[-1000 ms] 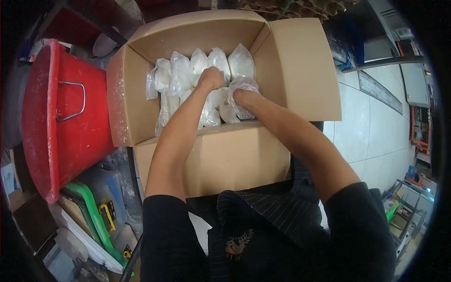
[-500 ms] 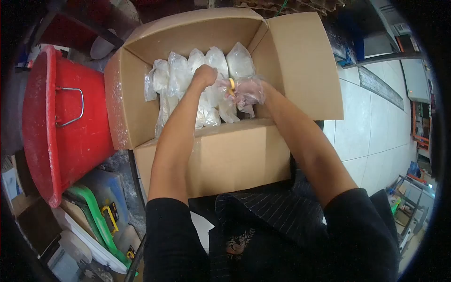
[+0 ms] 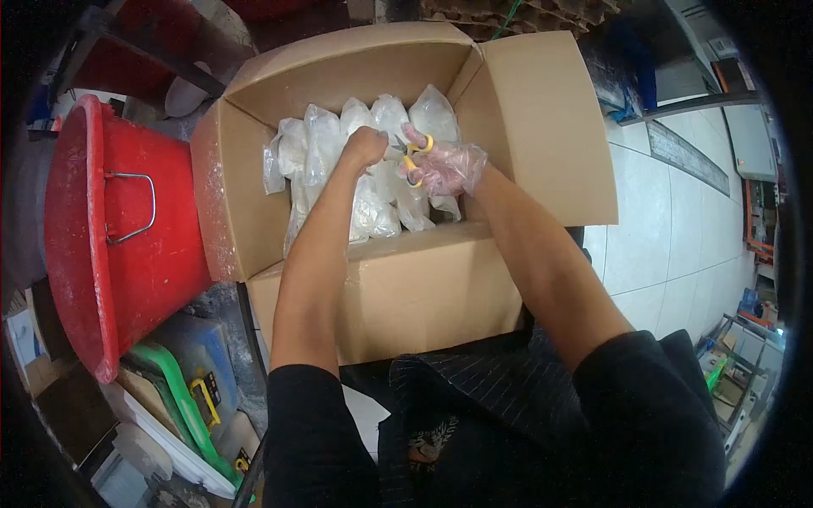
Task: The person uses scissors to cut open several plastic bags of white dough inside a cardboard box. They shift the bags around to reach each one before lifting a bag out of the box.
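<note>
A cardboard box (image 3: 406,296) with its flaps spread holds several clear plastic bags (image 3: 323,140) filled with something white. Over the middle of the bags, my bare left hand (image 3: 366,149) is closed, apparently pinching the top of one bag; its fingertips are partly hidden. My right hand (image 3: 449,168), in a thin clear plastic glove, grips yellow-handled scissors (image 3: 421,146). The scissor blades are parted and point left, close to my left fingers. More white bags lie beneath both hands.
A big red tub (image 3: 152,220) with a metal handle stands left of the box. Below it are a green-edged board (image 3: 174,398) and other flat items. White floor tiles (image 3: 648,220) stretch to the right. Egg trays (image 3: 542,13) show at the top.
The scissors have opened, and the fingers of my right hand have spread with the handles. My left hand stays closed in nearly the same place. The view has shifted slightly.
</note>
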The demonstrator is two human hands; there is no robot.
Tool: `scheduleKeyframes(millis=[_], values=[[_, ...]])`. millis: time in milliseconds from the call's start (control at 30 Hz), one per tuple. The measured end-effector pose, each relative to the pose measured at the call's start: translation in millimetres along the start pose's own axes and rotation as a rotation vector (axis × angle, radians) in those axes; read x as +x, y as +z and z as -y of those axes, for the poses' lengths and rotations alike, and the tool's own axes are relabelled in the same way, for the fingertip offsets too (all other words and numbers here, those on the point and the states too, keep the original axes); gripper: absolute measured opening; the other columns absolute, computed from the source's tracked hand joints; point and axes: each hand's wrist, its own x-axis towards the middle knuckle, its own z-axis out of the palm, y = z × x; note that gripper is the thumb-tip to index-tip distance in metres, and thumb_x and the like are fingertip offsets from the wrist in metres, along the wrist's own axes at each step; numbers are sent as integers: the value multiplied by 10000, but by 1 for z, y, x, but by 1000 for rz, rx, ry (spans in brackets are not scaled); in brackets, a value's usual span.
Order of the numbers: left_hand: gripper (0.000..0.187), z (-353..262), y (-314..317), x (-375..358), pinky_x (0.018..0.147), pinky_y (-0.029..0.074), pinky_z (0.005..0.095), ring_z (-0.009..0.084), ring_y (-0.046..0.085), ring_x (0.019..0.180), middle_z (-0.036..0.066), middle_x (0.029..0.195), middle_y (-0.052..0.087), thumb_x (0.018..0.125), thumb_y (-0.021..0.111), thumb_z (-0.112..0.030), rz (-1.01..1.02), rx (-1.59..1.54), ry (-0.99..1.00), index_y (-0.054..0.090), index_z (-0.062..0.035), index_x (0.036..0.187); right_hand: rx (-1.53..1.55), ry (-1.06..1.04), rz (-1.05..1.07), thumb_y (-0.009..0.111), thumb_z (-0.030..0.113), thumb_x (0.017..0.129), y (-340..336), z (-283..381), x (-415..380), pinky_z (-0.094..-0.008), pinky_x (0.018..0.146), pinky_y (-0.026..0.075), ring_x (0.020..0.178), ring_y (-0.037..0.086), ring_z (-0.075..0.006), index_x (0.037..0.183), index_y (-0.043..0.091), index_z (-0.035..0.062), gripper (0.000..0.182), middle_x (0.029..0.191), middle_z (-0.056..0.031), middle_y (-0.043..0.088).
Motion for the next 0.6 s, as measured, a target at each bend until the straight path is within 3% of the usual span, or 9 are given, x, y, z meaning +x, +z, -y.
scheduleKeyframes(millis=[267, 367, 433, 500, 533, 600], values=[[439, -7, -4, -2, 820, 430, 417, 411, 547, 927, 308, 953, 556, 824, 437, -296, -6, 5, 6, 588, 111, 890, 19, -7, 19, 580, 625, 686, -15, 1, 20, -143, 304, 323, 443, 454, -44, 781, 503, 36, 603, 658, -25, 524], [418, -2, -2, -3, 711, 457, 411, 363, 599, 793, 272, 851, 598, 817, 447, -278, -5, 63, 70, 592, 111, 860, 30, -129, 2, 566, 597, 717, -28, -8, 30, -126, 292, 296, 456, 461, -22, 782, 497, 46, 559, 677, -17, 532], [319, -11, -9, -12, 455, 350, 347, 159, 456, 495, 105, 585, 529, 811, 455, -218, 17, -168, -51, 589, 67, 764, 70, -237, 0, 580, 566, 730, -31, -7, 29, -122, 287, 283, 454, 458, -14, 782, 501, 46, 528, 666, -14, 532], [307, -14, -11, -13, 426, 309, 328, 134, 403, 465, 68, 559, 488, 810, 460, -227, 28, -199, -40, 581, 42, 728, 161, -8, 224, 598, 494, 757, -26, -3, 27, -133, 292, 301, 448, 454, 0, 789, 510, 50, 454, 665, -6, 542], [299, -12, -10, -12, 398, 269, 309, 108, 350, 436, 31, 533, 446, 809, 464, -236, 43, -238, -36, 572, 17, 693, 165, -10, 226, 598, 494, 757, -22, -3, 23, -133, 292, 301, 448, 454, 0, 789, 510, 50, 454, 665, -6, 542], [284, -9, -11, -12, 397, 258, 295, 100, 339, 436, 16, 533, 436, 814, 472, -238, 58, -260, -60, 559, -8, 672, 5, -106, -49, 622, 449, 761, -17, -5, 14, -140, 297, 321, 450, 461, 0, 778, 521, 66, 396, 669, -4, 552]])
